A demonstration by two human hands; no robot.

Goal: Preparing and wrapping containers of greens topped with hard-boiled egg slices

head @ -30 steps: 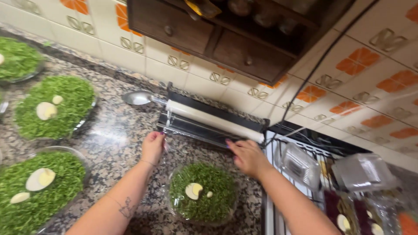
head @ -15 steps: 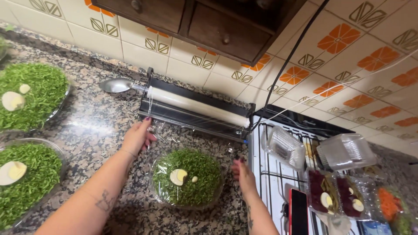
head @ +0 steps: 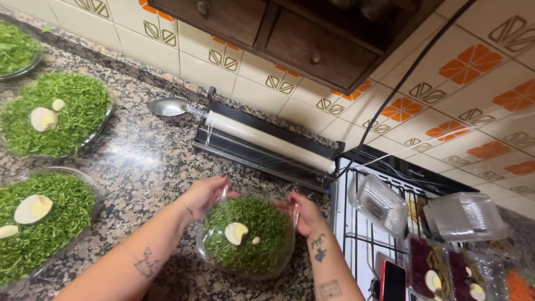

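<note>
Head view, steeply down, close

4 round clear bowls of chopped greens w/ boiled-egg halves: one at 6 o'clock (head: 248, 234), one at 8 (head: 39, 223), one at 9 (head: 56, 114), one cut off at 10 (head: 16, 47). 2 hands on the 6 o'clock bowl: left hand (head: 203, 195), right hand (head: 304, 214). 1 black cling-film dispenser w/ white roll (head: 267, 145) at 12. 1 metal spoon (head: 167, 106) at 11. 2 empty clear plastic tubs at 3: (head: 382, 206), (head: 465, 217). 1 red phone (head: 393, 281) at 5.
</note>
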